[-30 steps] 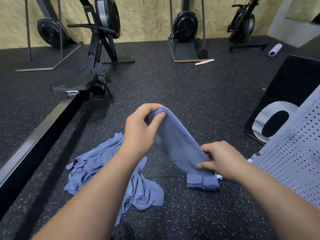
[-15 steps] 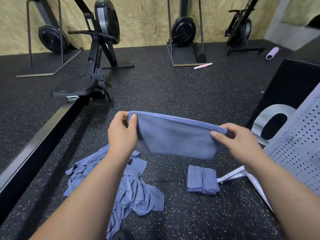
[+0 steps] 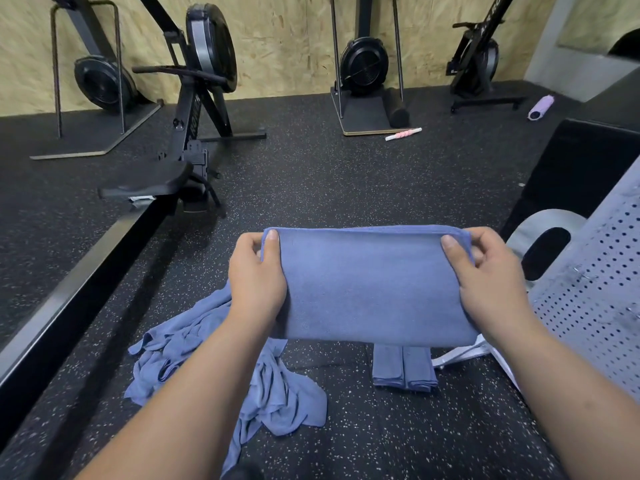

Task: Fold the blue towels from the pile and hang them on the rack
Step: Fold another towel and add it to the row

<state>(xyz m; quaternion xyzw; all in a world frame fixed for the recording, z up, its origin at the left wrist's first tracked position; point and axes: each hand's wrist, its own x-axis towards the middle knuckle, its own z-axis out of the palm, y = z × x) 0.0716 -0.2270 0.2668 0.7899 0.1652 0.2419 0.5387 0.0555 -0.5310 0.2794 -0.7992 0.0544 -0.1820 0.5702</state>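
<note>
A folded blue towel (image 3: 370, 285) hangs flat and level in front of me, held by its two upper corners. My left hand (image 3: 256, 275) pinches the left corner with thumb on the near face. My right hand (image 3: 485, 271) pinches the right corner the same way. Below on the floor lies a crumpled pile of blue towels (image 3: 214, 372) at lower left. A small folded blue towel (image 3: 403, 370) lies on the floor beneath the held one. A grey perforated rack panel (image 3: 595, 306) stands at the right, its white foot (image 3: 460, 355) beside the folded towel.
A rowing machine (image 3: 187, 140) with its long black rail (image 3: 69, 299) runs along the left. More machines stand against the wooden back wall. A black box (image 3: 588, 168) sits behind the rack. A pink roller stick (image 3: 403, 134) and a purple roller (image 3: 540, 107) lie on the speckled floor.
The towel went from hanging slanted and edge-on to spread flat and level. My right hand rose to the towel's upper right corner, and both hands drew apart.
</note>
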